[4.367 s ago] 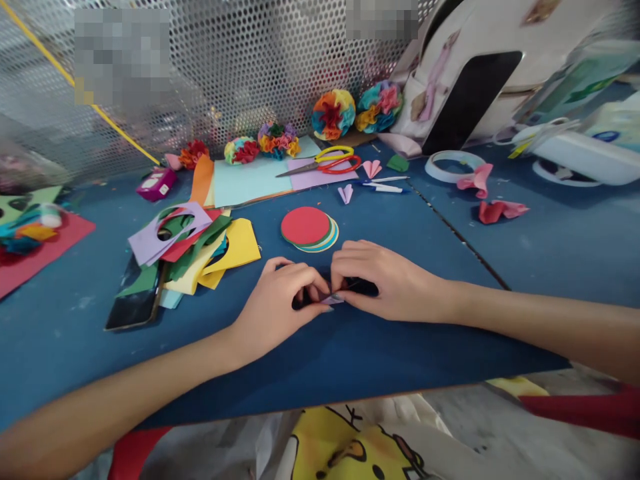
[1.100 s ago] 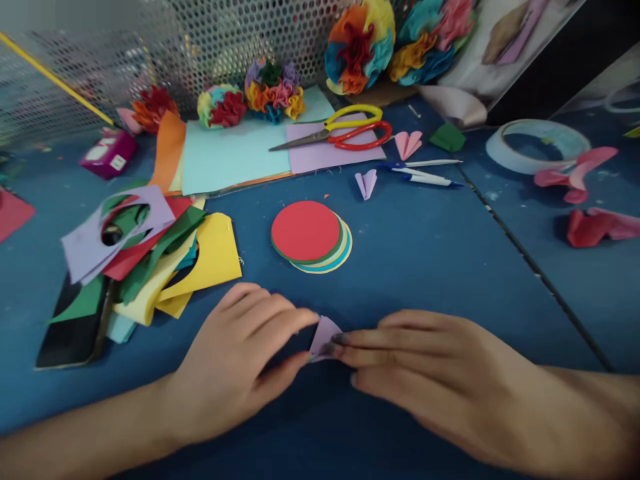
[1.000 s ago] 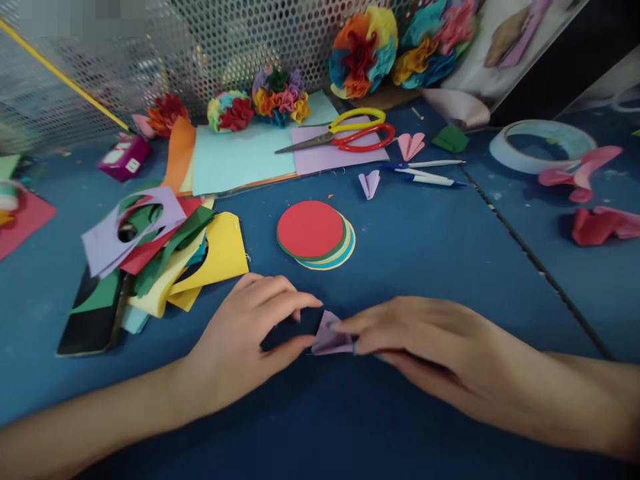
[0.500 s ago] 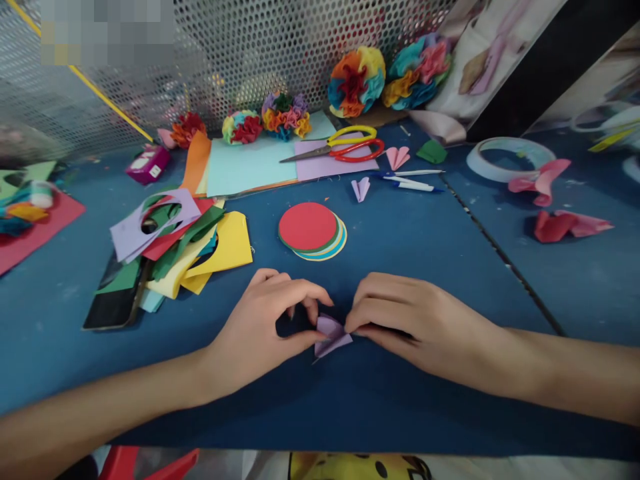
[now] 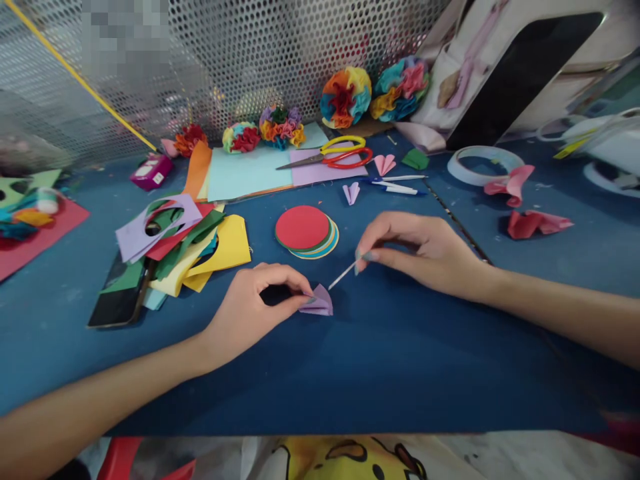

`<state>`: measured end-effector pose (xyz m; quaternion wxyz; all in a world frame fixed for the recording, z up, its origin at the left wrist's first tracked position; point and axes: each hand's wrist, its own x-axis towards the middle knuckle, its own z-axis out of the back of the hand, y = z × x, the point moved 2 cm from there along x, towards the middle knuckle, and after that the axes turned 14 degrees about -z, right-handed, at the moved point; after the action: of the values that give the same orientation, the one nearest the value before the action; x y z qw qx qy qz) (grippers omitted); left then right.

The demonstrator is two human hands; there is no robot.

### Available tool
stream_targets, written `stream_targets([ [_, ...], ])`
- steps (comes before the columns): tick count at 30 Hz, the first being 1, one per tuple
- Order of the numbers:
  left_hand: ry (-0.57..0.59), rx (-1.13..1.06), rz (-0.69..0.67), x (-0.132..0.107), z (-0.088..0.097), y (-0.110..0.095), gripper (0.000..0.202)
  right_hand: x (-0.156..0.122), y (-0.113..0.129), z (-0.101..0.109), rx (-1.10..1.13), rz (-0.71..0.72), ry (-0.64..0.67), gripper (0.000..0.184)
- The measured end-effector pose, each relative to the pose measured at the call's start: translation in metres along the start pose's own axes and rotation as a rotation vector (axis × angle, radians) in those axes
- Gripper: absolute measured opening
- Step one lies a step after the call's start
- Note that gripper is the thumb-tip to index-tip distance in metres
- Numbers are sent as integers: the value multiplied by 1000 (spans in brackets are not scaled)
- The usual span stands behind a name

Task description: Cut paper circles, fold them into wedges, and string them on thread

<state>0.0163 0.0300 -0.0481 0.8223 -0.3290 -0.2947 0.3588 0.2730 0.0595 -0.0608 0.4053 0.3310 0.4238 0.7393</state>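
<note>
My left hand (image 5: 260,300) pinches a small folded piece of purple paper (image 5: 320,302) just above the blue table. Between the thumb and fingers of my right hand (image 5: 417,250) is a thin white stick (image 5: 343,273). The stick slants down to the left, and its tip is close to the paper's upper right edge; whether they touch I cannot tell. A stack of round paper discs (image 5: 303,228), red on top, lies just beyond both hands.
Cut paper scraps (image 5: 227,250) lie over a phone (image 5: 115,307) at left. Scissors (image 5: 327,158) rest on coloured sheets (image 5: 245,172) at the back. Pens (image 5: 400,189), folded paper pieces (image 5: 351,193) and a tape roll (image 5: 456,167) are to the right. Paper flowers (image 5: 345,97) stand against the mesh.
My right hand has left the purple paper, moved up and away, and now holds the white stick. My left hand still pinches the paper, slightly further left and higher in view.
</note>
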Motion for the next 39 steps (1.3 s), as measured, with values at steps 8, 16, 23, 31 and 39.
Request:
stream_targets([
  [8, 30, -86, 110, 5, -4, 4, 7, -20, 7, -24, -515, 193, 69, 19],
  [16, 28, 19, 31, 4, -11, 1, 11, -14, 12, -32, -510, 137, -5, 16],
  [23, 40, 25, -5, 4, -11, 0, 22, -15, 14, -35, -503, 133, -46, 14],
  [31, 41, -73, 43, 6, -12, 2, 9, -17, 18, -37, -557, 261, -106, 19],
  [39, 54, -25, 13, 10, -14, -2, 17, -18, 18, -42, -566, 255, -113, 19],
])
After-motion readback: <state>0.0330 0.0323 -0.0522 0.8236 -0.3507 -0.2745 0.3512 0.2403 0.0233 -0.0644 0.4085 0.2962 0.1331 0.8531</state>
